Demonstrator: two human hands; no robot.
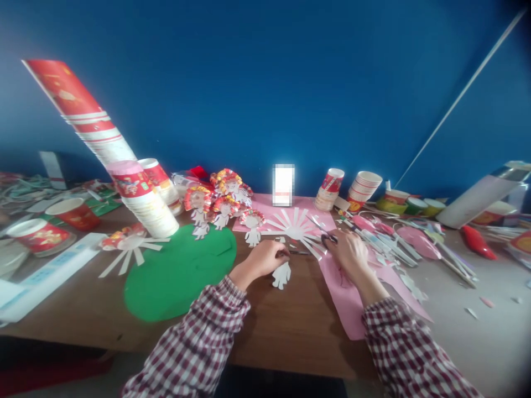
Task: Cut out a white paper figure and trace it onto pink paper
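Note:
My left hand [263,258] is curled into a loose pinch just above a small white paper figure [281,275] lying on the brown table [274,326]; what its fingertips hold is too small to name. My right hand [350,251] rests with bent fingers on a pink paper sheet [352,298], its fingers at the black handles of scissors [327,239]. The thin scissor blades [299,252] point left toward my left hand. A white cup cut into fanned strips [295,225] lies just beyond both hands.
A green paper oval [178,276] lies to the left. A tilted stack of red and white paper cups [103,138] stands at the back left, finished paper dolls [224,202] at the centre back, more cups [365,188] and paper scraps [406,243] on the right.

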